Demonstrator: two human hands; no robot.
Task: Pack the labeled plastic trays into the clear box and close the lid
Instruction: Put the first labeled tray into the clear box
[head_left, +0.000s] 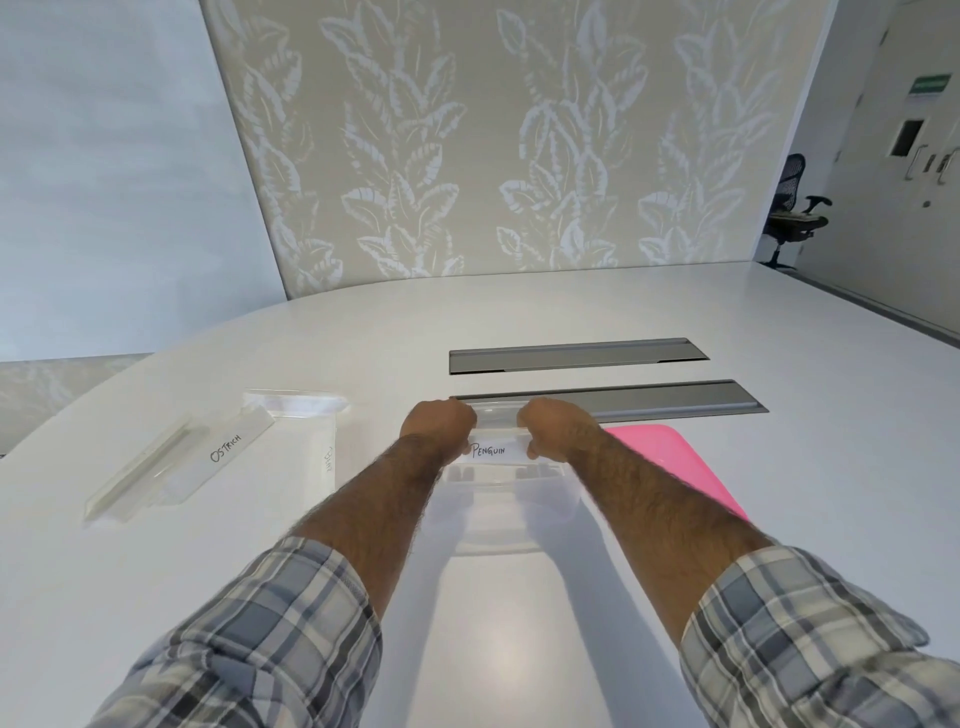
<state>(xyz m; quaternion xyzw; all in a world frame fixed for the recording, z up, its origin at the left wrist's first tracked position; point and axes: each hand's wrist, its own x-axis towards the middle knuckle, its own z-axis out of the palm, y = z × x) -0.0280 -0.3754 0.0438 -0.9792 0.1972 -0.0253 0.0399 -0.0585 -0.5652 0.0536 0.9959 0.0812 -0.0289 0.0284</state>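
Note:
A clear plastic tray labeled PENGUIN sits over the far end of the clear box in the middle of the table. My left hand grips the tray's left end and my right hand grips its right end, fingers curled over the top edge. A second clear tray labeled OSTRICH lies flat on the table to the left. Beside it lies another clear tray with a small label that I cannot read. The pink lid lies on the table right of the box, partly hidden by my right forearm.
Two grey cable slots are set into the white table just beyond my hands. A patterned partition stands behind the table. An office chair stands far off at the right.

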